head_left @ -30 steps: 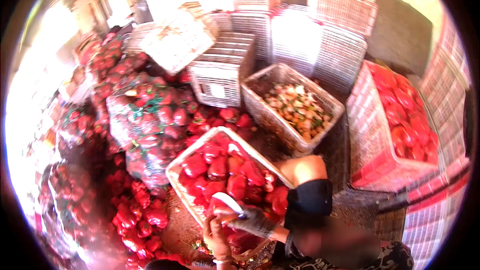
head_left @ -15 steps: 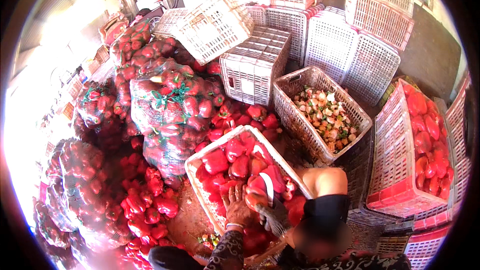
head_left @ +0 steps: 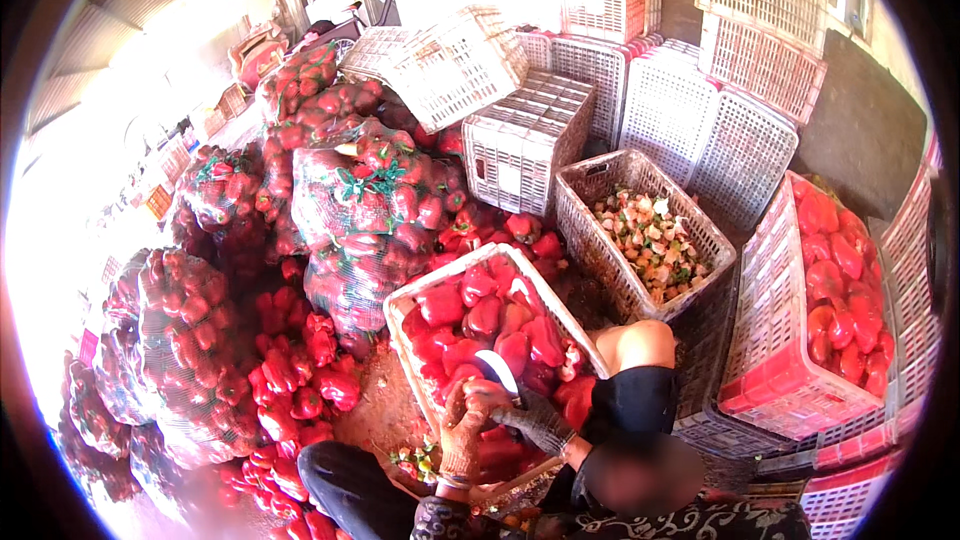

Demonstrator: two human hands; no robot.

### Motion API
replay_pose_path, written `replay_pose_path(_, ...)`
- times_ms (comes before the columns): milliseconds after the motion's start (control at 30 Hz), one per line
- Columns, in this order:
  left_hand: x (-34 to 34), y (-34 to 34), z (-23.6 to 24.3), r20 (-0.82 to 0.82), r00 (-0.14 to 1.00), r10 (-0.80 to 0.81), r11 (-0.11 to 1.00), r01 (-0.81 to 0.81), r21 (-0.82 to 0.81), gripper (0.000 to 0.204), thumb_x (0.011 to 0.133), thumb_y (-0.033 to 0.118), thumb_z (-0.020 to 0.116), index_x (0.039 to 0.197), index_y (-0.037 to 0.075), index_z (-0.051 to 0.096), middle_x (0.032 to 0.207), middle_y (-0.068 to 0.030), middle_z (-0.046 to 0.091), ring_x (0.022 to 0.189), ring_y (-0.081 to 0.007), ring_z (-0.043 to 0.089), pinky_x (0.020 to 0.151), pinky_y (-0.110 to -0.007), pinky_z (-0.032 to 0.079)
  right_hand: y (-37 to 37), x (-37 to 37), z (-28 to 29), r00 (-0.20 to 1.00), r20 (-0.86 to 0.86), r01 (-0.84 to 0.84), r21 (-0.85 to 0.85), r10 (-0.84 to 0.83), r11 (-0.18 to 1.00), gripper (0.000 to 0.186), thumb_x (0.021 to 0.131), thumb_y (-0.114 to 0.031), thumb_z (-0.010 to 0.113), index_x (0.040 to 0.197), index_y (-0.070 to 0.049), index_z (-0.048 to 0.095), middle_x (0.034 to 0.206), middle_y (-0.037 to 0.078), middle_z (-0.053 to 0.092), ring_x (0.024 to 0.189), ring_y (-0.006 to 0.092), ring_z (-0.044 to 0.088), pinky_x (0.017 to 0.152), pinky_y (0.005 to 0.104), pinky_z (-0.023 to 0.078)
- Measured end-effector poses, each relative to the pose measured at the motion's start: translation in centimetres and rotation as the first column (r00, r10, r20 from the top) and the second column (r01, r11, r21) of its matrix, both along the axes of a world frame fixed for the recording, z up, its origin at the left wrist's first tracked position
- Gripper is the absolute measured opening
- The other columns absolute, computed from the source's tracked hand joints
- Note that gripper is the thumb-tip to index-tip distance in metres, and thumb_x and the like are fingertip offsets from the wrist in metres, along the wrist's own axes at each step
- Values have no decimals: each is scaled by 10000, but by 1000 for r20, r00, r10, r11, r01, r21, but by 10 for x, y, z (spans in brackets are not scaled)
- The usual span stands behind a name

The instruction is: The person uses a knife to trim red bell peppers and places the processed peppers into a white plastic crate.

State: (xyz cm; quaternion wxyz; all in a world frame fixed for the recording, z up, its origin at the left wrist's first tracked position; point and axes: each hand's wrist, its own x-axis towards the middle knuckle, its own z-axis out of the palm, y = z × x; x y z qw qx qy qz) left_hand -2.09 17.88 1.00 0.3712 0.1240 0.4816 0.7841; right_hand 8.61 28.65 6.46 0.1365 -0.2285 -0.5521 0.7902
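My right hand, in a dark grey glove, grips a knife whose pale curved blade points up and away from me. Close beside it, my left hand is closed around a red bell pepper near the knife; the fingers partly cover the pepper. Both hands are over the near part of a white plastic crate filled with red bell peppers. The knife's handle is hidden inside my glove.
Mesh sacks of red peppers are heaped at left, with loose peppers beside them. A crate of cut pepper cores stands beyond my knee. At right is a red-and-white crate of peppers; stacked crates rise behind.
My left hand, earlier lying spread over the peppers, has drawn nearer and closed around a pepper. The knife hand has moved slightly up beside it. The whole view has shifted a little.
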Motion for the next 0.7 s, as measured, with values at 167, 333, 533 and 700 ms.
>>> replay_pose_path(167, 12, -18, 7, 64, 997, -32, 985, 20, 170, 388, 865, 28, 651, 1236, -10, 544, 1019, -37, 601, 871, -108, 574, 776, -235, 491, -8, 3, -33, 998, -62, 6, 418, 22, 908, 432, 840, -278, 756, 1203, -96, 610, 846, 19, 620, 748, 123, 569, 703, 305, 483)
replay_pose_path(333, 27, -21, 30, 36, 985, 170, 985, -171, 28, 309, 844, 14, 615, 1148, 14, 566, 888, -71, 640, 818, -185, 653, 711, -312, 552, -17, 13, -37, 992, 123, -95, 588, 27, 803, 316, 832, -183, 755, 1100, -71, 630, 960, 37, 686, 855, 142, 637, 770, 315, 518)
replay_pose_path(533, 12, -41, 36, 92, 960, 264, 943, -277, 185, 130, 859, 149, 648, 901, 53, 571, 798, -63, 617, 714, -191, 627, 674, -319, 535, -14, 19, -45, 978, -27, 188, 547, -207, 816, 379, 872, -251, 718, 1204, -87, 635, 868, 27, 661, 786, 136, 622, 736, 313, 529)
replay_pose_path(700, 6, -62, 23, 285, 889, 358, 896, -413, 165, 215, 851, 245, 674, 951, 78, 584, 810, -29, 592, 739, -170, 608, 691, -317, 531, -33, 26, -32, 956, 234, 60, 438, -178, 897, 350, 883, -256, 701, 1186, -92, 639, 867, 40, 660, 756, 127, 612, 743, 318, 527)
